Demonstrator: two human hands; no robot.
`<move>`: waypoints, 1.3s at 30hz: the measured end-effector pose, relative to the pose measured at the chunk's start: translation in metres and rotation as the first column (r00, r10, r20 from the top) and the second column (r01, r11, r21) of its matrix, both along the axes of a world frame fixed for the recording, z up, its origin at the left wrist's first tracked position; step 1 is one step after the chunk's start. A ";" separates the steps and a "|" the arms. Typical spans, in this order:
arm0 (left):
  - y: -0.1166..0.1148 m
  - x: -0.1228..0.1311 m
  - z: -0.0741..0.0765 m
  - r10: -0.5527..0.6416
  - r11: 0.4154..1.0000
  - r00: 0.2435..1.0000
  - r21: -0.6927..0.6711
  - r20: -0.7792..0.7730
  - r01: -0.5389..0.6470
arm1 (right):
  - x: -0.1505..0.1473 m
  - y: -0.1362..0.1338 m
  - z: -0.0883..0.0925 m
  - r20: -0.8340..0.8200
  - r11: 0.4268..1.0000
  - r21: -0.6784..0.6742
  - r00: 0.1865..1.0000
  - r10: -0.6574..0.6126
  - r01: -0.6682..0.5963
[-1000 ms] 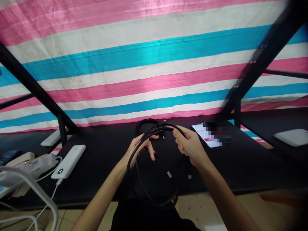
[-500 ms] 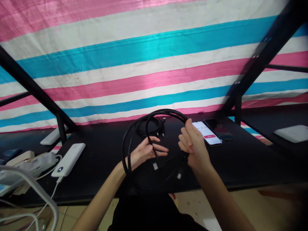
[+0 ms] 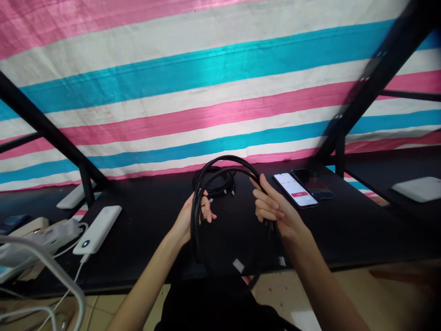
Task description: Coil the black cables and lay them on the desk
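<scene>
A black cable [image 3: 220, 162] is looped into a wide upright coil above the black table [image 3: 144, 220]. My left hand [image 3: 193, 215] is closed round the coil's left side. My right hand [image 3: 274, 207] is closed round its right side, thumb up. Two light-tipped plug ends [image 3: 238, 265] hang from the bottom of the loop near the table's front edge. A second coiled black cable [image 3: 215, 184] lies flat on the table just behind my hands.
Two phones [image 3: 296, 189] lie to the right, one with its screen lit. A white power bank [image 3: 98, 223] with a white lead sits at left, beside a white power strip [image 3: 37, 236]. Black frame posts [image 3: 86, 186] rise at both sides before a striped tarp.
The coil has been drawn tighter and stands more upright. My left hand went from open fingers inside the loop to a grip on its left side. The plug ends swung lower.
</scene>
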State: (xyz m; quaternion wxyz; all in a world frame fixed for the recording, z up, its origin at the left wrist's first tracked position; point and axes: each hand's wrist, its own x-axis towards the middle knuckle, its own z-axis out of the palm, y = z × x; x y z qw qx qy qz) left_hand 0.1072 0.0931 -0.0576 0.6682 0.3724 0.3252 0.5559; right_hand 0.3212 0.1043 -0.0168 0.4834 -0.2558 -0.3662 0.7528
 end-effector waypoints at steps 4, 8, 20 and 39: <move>0.003 0.000 0.006 0.135 0.991 0.989 -0.031 0.061 -0.133 | 0.002 -0.003 -0.003 -0.008 0.990 -0.073 0.992 0.122 -0.122; 0.005 -0.008 0.008 -0.063 0.997 0.998 -0.040 0.008 0.064 | 0.000 -0.005 -0.002 0.083 0.997 -0.062 0.996 0.045 -0.040; -0.025 -0.024 0.031 -0.095 0.969 0.894 0.164 -0.439 0.183 | -0.014 -0.017 -0.006 0.370 0.930 0.258 0.862 -0.346 0.263; -0.030 -0.033 0.040 0.067 0.939 0.781 0.304 -0.621 0.161 | -0.012 -0.022 -0.004 0.391 0.927 0.375 0.907 -0.156 -0.002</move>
